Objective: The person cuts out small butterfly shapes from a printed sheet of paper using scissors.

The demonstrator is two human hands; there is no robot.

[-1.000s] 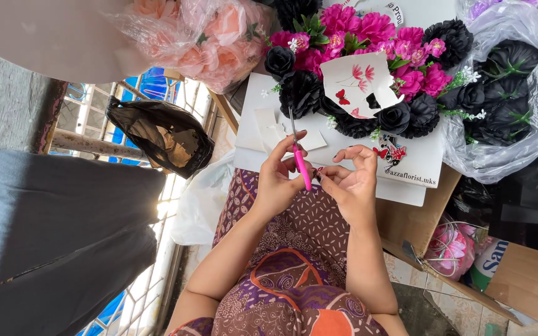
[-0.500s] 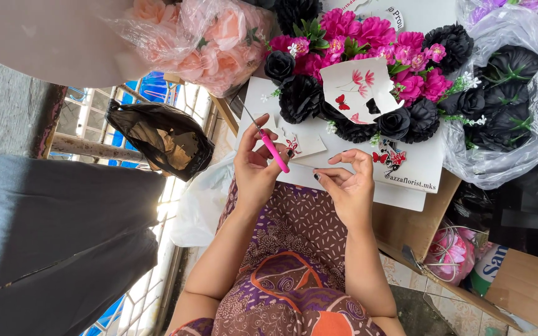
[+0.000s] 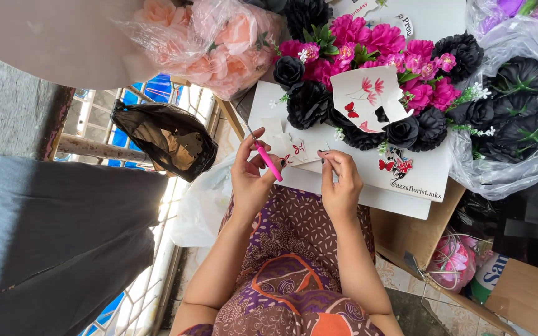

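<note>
The left hand [image 3: 251,177] is closed around a pink-handled craft knife [image 3: 268,160], gripped like a pen; its long axis runs diagonally, the thin metal tip pointing up and left toward the white box, the pink end slanting down and right between the two hands. The right hand [image 3: 340,182] pinches a small white paper cutout [image 3: 299,149] printed with a tiny red butterfly, fingertips closed on its edge, just above the lap. Both hands hover at the near edge of a white flower box [image 3: 418,177] packed with black and magenta artificial roses [image 3: 368,50], where a larger butterfly sheet [image 3: 368,93] lies on the blooms. The blade itself is too thin to make out. A bag of peach roses [image 3: 219,43] is cut off at the top edge.
</note>
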